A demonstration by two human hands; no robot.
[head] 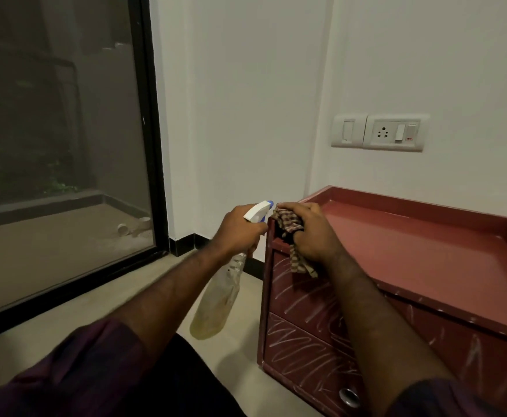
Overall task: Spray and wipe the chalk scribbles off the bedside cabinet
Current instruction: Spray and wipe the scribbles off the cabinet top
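Wall: white, filling the background and meeting in a corner behind the cabinet.

Glass door: black-framed, taking up the left side, with a dim outdoor area showing through it.

Floor: pale tile, running under the door frame and the cabinet.

Cabinet: red-brown, standing in the corner at right, its raised-rim top facing up. Two drawer fronts are facing the person.

Chalk scribbles: white looping strokes covering the drawer fronts and streaking the side panel at far right.

Spray bottle: clear, with yellowish liquid, hanging just left of the cabinet and off the floor. Its long axis is tilting, base down and to the left. The white and blue nozzle is pointing right, at the cabinet's near top corner.

Left hand: gripping the bottle's neck, fingers curling around the trigger.

Right hand: clutching the cloth and pressing it on the cabinet's front top corner.

Cloth: checked brown, bunching under the fingers, one end dangling over the upper drawer.

Switch plate: white, sitting on the wall above the cabinet.

Knob: metal, showing on the lower drawer.
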